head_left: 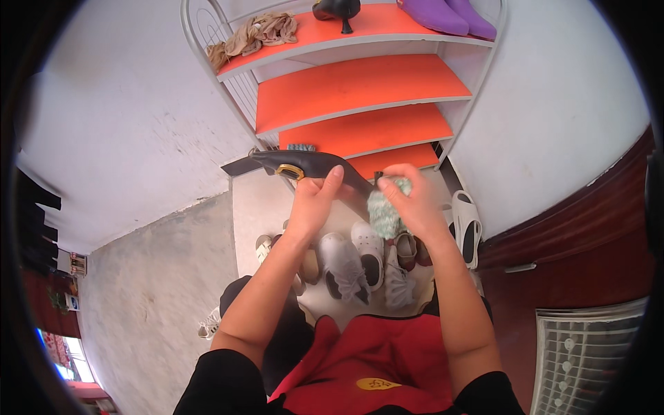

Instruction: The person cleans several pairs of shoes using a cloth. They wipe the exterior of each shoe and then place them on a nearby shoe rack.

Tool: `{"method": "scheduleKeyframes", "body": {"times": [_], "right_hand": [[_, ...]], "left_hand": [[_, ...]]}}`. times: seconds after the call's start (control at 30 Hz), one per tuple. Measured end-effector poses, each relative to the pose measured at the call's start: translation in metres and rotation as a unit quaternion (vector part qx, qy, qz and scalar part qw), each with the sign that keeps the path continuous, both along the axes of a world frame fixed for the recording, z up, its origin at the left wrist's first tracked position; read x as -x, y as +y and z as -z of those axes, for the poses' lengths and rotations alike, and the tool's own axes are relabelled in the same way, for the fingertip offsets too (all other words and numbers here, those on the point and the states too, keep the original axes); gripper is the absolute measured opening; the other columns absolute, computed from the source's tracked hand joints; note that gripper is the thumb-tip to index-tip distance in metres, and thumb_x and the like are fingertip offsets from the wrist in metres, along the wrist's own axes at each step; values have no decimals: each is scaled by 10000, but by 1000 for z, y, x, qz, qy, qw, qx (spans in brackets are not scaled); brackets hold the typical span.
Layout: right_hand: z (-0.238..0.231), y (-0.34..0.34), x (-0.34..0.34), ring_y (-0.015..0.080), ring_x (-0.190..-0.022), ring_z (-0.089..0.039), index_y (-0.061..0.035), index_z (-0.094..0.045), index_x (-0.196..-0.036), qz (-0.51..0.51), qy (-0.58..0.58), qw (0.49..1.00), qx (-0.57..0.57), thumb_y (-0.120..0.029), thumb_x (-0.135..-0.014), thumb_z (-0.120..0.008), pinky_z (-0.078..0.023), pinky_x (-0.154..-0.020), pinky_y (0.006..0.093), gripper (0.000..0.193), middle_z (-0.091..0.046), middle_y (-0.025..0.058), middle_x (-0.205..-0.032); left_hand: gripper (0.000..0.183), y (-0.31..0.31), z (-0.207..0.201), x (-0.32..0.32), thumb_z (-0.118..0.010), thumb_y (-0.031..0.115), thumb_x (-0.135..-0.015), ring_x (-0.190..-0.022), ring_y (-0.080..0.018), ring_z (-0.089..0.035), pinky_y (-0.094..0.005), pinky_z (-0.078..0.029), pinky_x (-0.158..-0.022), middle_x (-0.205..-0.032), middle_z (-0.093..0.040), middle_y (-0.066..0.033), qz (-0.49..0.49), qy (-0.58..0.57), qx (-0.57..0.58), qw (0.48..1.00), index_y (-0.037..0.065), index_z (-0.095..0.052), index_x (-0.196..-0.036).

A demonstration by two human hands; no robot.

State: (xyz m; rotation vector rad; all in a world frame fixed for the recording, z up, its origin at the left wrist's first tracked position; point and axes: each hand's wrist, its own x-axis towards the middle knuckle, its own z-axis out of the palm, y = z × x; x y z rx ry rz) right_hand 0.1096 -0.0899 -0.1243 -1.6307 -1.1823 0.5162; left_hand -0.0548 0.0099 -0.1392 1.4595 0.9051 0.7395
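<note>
A black pointed shoe [321, 163] with a gold buckle is held up in front of the rack, its toe toward the left. My left hand [315, 202] grips its middle, thumb on top and fingers underneath. My right hand [413, 200] is closed on a pale green fluffy cloth [384, 216] at the shoe's back end. A small dark tip, possibly the heel, pokes up beside the right fingers. The cloth hides part of that end, so I cannot tell how far it touches the shoe.
A shoe rack with orange shelves [360, 90] stands ahead, carrying a black heeled shoe [337, 10], purple shoes [443, 17] and beige fabric [261, 34]. Several shoes, including a white clog [367, 242], lie below my hands. White sandals [467, 228] stand right, near a dark red wooden panel [553, 228].
</note>
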Motion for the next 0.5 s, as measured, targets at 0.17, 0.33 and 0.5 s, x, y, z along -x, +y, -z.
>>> {"method": "scheduleKeyframes", "body": {"times": [0.17, 0.33, 0.5], "right_hand": [[-6, 7, 7, 116, -787, -560, -1, -535, -1086, 94, 115, 972, -182, -190, -875, -630, -466, -694, 262, 299, -590, 75, -889], [6, 11, 39, 249, -885, -565, -22, -562, -1084, 20, -194, 955, -224, -74, -779, -660, -467, -798, 351, 324, -580, 98, -984], [6, 14, 34, 277, -946, -551, -62, -596, -1082, 48, -323, 907, -266, -9, -722, -642, -461, -808, 376, 366, -583, 84, -1023]], "left_hand": [[537, 1, 6, 2, -515, 466, -913, -649, -95, -527, -243, -431, -642, -692, -634, -50, -42, -20, -46, 998, -15, -693, -755], [503, -9, 15, -2, -528, 413, -926, -582, -47, -401, -220, -321, -523, -602, -508, 39, -52, -47, -12, 997, 42, -581, -590], [419, -10, -16, -4, -537, 396, -924, -646, -107, -529, -245, -434, -623, -708, -591, -24, -81, -224, 111, 965, 33, -607, -724]]}}
